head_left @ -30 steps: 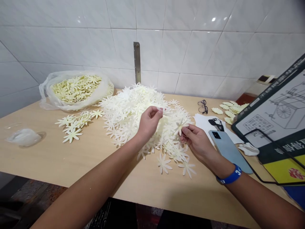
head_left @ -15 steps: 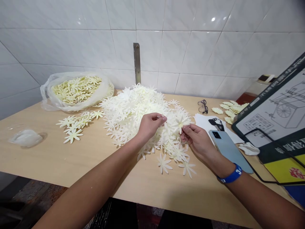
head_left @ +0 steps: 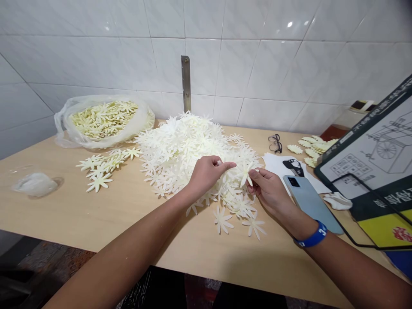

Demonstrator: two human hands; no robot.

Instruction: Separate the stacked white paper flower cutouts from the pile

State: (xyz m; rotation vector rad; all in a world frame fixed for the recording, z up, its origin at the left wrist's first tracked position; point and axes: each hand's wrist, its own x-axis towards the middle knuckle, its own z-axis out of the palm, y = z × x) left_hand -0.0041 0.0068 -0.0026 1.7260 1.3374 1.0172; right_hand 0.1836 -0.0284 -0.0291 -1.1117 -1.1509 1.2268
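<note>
A large heap of white petal-shaped flower cutouts [head_left: 186, 141] lies on the table in front of me. My right hand [head_left: 268, 189], with a blue wristband, pinches one white flower cutout [head_left: 246, 174] between thumb and fingers at the heap's right side. Just left of it, my left hand [head_left: 207, 174] is over the heap with its fingers curled and its thumb pointing toward the held flower. A small pale bit shows at its fingertips, too small to name. Two loose flower cutouts [head_left: 222, 220] lie on the table below the hands.
Yellowish flower cutouts fill a clear plastic bag [head_left: 64, 124] at back left, with a few flowers [head_left: 99, 182] before it. A small plastic bag [head_left: 35, 184] lies far left. On the right are a phone [head_left: 313, 206], glasses [head_left: 275, 143], keys [head_left: 293, 166] and a box [head_left: 370, 159].
My left thumb has stretched out to the right, toward the flower. The flower in my right hand has tilted and shifted slightly. The view has moved a little.
</note>
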